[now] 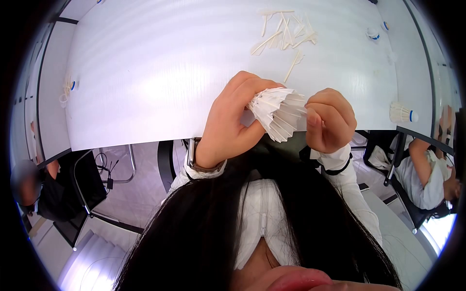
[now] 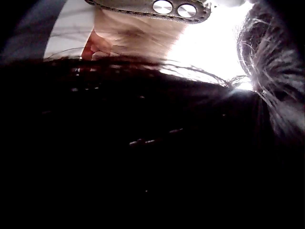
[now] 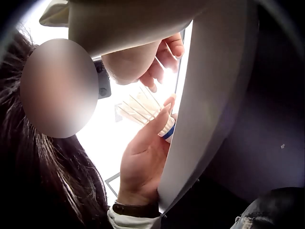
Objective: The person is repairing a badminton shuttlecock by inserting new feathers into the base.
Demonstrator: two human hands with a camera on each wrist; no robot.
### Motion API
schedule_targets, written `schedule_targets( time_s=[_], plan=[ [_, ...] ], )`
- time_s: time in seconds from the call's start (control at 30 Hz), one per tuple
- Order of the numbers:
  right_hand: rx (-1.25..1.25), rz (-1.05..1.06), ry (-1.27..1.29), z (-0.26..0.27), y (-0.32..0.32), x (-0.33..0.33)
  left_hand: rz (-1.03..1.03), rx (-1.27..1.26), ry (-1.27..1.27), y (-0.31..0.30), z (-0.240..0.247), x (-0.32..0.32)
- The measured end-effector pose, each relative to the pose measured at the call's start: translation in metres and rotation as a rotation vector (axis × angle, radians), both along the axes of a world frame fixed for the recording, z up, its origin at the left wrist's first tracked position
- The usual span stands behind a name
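A white feathered shuttlecock sits in my left hand, its open skirt facing right and toward me. Thumb and fingers wrap its narrow end; in the right wrist view the blue band of its base shows by the left thumb. Beside the skirt is my right hand, with its fingers curled and the thumb and forefinger pinching at the feather rim. Their tips overlap the feather ends in the head view. Dark hair covers most of the left wrist view, with a watch strap above it.
Loose feathers lie scattered on the white table, one feather nearer the left hand. Another shuttlecock rests at the right edge; several stripped blue-banded pieces lie along the table's sides. Other people sit at both sides.
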State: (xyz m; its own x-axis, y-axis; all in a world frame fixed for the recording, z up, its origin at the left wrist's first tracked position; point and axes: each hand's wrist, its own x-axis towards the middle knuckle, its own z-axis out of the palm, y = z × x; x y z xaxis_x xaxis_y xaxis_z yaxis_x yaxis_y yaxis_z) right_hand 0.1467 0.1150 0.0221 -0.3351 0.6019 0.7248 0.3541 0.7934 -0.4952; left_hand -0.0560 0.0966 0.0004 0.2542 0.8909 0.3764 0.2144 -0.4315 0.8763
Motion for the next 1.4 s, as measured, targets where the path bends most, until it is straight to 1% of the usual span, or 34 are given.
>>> schedule_targets(
  time_s=[0.2,0.43,0.53,0.83,1.4],
  plan=[
    [-0.032,0.025,0.001,0.0032,-0.0005,-0.0002,0.011,0.034,-0.034,0.0005,0.0044,0.0033],
    [-0.059,0.063,0.005,0.0048,-0.0048,0.0002,-0.017,-0.042,-0.094,-0.0030,0.0033,0.0035],
    [-0.054,0.061,-0.008,0.0058,-0.0049,0.0012,-0.021,-0.085,-0.093,-0.0036,0.0037,0.0042],
    [-0.061,0.076,-0.004,0.0074,-0.0053,0.0001,-0.040,-0.035,-0.035,-0.0028,0.0052,0.0034],
    [-0.078,0.051,0.011,0.0027,-0.0042,0.0002,-0.025,-0.059,-0.038,-0.0030,0.0050,0.0037]
  ],
)
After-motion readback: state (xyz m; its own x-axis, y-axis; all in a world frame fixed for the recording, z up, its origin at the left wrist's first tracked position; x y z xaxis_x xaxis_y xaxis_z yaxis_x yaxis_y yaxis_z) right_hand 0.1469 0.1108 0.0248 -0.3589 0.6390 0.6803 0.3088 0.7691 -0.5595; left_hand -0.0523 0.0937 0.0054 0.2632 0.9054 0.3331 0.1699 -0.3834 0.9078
